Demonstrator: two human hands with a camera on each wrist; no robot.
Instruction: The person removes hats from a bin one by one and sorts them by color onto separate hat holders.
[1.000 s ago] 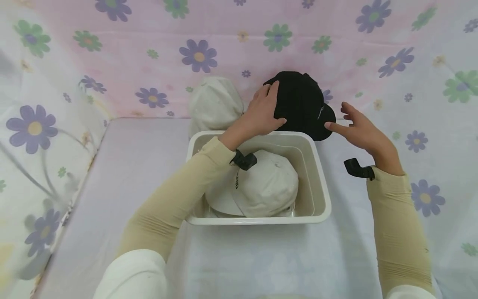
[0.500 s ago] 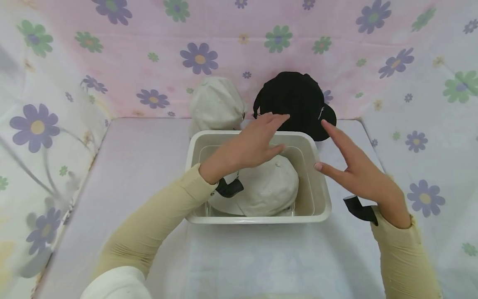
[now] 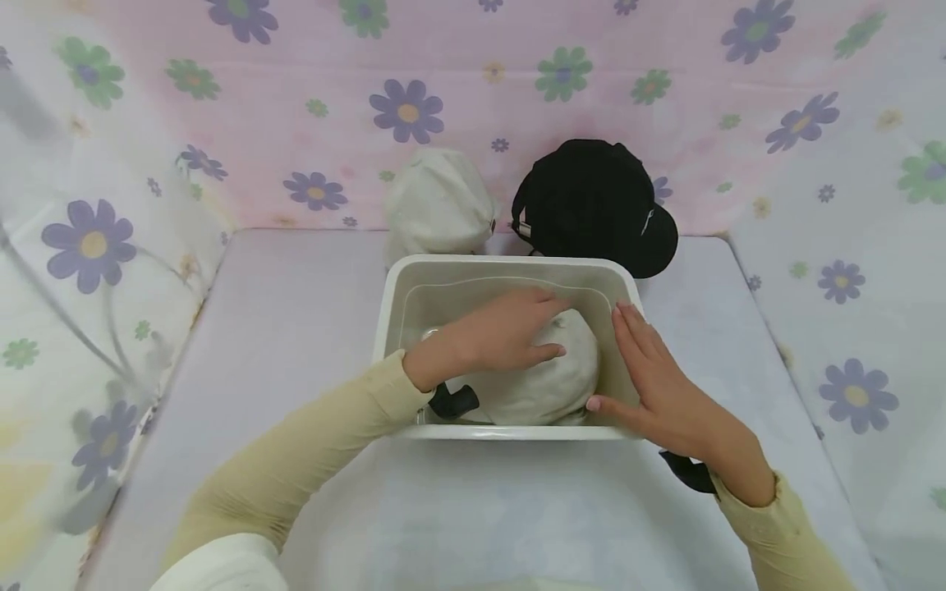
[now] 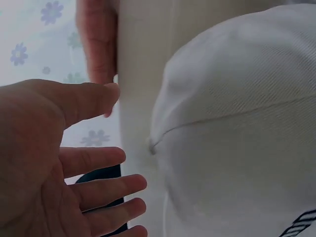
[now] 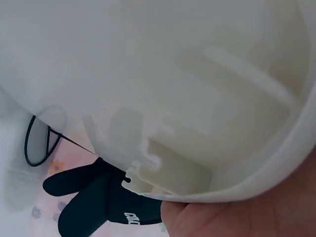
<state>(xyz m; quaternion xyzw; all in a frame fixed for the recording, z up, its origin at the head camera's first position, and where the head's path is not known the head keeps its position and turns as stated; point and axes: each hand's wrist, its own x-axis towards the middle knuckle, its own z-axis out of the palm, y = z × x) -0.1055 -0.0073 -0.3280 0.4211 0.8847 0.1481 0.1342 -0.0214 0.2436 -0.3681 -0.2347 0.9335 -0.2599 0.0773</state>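
An off-white baseball cap (image 3: 547, 386) lies inside a cream plastic tub (image 3: 510, 432). My left hand (image 3: 510, 328) hovers over the cap with relaxed, spread fingers. In the left wrist view its palm (image 4: 39, 143) appears beside the cap's crown (image 4: 237, 138), with a gap between them. At the tub's right side is my right hand (image 3: 665, 394), its fingers straight along the rim and the thumb over the near right corner. The right wrist view shows that hand (image 5: 247, 217) against the tub's edge; whether it presses there I cannot tell.
Behind the tub, a black cap (image 3: 584, 205) and another off-white cap (image 3: 436, 201) stand against the flowered back cloth (image 3: 318, 148). Cloth walls close off both sides. The table (image 3: 296, 328) has a pale cover.
Both hands have come away from the black cap toward me. The left is now above the cap in the tub; the right has moved down and inward to the tub's right rim.
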